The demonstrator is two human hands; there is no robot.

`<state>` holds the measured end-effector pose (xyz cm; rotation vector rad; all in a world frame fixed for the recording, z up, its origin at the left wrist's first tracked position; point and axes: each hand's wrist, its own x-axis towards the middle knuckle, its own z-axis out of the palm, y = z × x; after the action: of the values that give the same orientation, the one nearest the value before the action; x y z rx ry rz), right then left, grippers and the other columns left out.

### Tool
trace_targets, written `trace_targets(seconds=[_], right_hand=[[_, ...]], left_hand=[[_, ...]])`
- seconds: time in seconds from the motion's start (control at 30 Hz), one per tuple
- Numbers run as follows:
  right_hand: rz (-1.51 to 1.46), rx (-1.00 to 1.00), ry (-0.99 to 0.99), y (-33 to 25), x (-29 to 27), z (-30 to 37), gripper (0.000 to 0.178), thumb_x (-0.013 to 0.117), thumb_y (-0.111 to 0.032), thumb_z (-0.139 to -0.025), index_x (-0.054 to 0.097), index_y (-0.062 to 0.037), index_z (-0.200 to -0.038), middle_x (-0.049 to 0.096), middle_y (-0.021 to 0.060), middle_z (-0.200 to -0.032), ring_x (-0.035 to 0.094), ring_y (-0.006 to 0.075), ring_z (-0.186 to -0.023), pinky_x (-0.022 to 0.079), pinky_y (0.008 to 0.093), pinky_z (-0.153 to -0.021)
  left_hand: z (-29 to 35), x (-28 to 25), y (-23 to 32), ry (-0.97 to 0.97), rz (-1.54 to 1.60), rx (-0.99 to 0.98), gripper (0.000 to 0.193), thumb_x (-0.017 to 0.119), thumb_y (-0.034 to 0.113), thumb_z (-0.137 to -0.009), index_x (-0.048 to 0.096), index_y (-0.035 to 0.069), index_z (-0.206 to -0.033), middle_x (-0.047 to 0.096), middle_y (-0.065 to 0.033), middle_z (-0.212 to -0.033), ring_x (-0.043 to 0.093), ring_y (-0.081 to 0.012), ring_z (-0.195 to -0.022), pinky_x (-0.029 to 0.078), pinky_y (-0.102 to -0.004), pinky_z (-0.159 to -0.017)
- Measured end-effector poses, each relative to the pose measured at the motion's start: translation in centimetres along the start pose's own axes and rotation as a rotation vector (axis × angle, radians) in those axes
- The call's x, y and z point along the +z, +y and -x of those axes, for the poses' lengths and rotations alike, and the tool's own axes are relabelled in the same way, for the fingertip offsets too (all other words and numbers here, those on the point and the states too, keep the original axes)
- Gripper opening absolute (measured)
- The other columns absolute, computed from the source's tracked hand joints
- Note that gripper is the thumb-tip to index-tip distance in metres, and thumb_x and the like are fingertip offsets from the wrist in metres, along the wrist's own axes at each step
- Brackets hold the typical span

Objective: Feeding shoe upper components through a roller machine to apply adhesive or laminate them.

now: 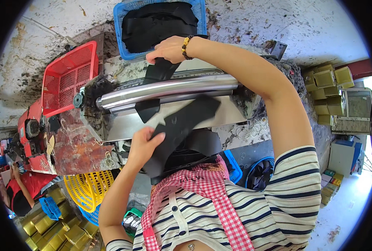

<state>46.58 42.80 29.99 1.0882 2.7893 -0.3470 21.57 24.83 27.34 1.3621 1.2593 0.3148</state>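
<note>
Sheet of black material (pixel 184 119), slightly blurred, is pinched in the left hand (pixel 141 146) before a steel roller (pixel 165 90); the right hand (pixel 168 49), beyond it, has its fingers together on a black strip (pixel 161 72). Nearby are a metal plate (pixel 119 131), a stained bench (pixel 77 148) and, farther right, gold boxes (pixel 331 104). The roller hides the strip's lower end; a co-worker (pixel 42 183) shows only partly. A blue basket (pixel 201 19) holds black pieces (pixel 159 23); left of it sits a red basket (pixel 69 79).
</note>
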Motion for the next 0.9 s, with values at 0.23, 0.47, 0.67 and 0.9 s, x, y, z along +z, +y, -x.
trace_targets(seconds=[0.23, 0.47, 0.67, 0.9], right_hand=[[0.038, 0.067, -0.071, 2.7, 2.5, 1.7, 0.019, 0.048, -0.023, -0.079, 0.065, -0.0168, -0.087, 0.051, 0.0106, -0.101, 0.051, 0.0278, -0.097, 0.046, 0.0417, -0.076], [-0.155, 0.059, -0.295, 3.3, 2.5, 0.0, 0.029, 0.061, -0.042, -0.072, 0.065, -0.0137, -0.076, 0.055, 0.0110, -0.096, 0.051, 0.0273, -0.095, 0.042, 0.0382, -0.079], [-0.168, 0.040, -0.389, 4.0, -1.1, -0.7, 0.021, 0.069, -0.024, -0.067, 0.059, -0.0058, -0.073, 0.059, 0.0076, -0.070, 0.057, 0.0236, -0.070, 0.044, 0.0356, -0.062], [-0.418, 0.052, -0.118, 3.7, -1.3, 1.5, 0.034, 0.050, -0.002, -0.071, 0.060, -0.0156, -0.101, 0.055, 0.0146, -0.090, 0.055, 0.0297, -0.083, 0.044, 0.0384, -0.070]], left_hand=[[4.4, 0.4, 0.5, 0.186, -0.857, 0.574, 0.033, 0.070, 0.028, -0.069, 0.054, 0.007, -0.086, 0.054, -0.0086, -0.082, 0.052, -0.0287, -0.078, 0.040, -0.0375, -0.065], [6.8, -0.1, -5.9, -0.149, -0.656, 0.626, 0.017, 0.064, 0.011, -0.071, 0.057, 0.009, -0.086, 0.059, -0.0097, -0.077, 0.059, -0.0274, -0.072, 0.048, -0.0359, -0.061], [4.6, -2.7, -0.6, -0.270, 0.025, -0.051, 0.023, 0.061, 0.018, -0.083, 0.061, -0.003, -0.091, 0.061, -0.0008, -0.076, 0.051, -0.0049, -0.068, 0.044, -0.0224, -0.060], [1.6, -2.2, 2.5, -0.214, 0.182, -0.485, 0.034, 0.065, 0.027, -0.081, 0.063, -0.006, -0.090, 0.063, -0.0042, -0.073, 0.056, -0.0079, -0.060, 0.046, -0.0224, -0.056]])
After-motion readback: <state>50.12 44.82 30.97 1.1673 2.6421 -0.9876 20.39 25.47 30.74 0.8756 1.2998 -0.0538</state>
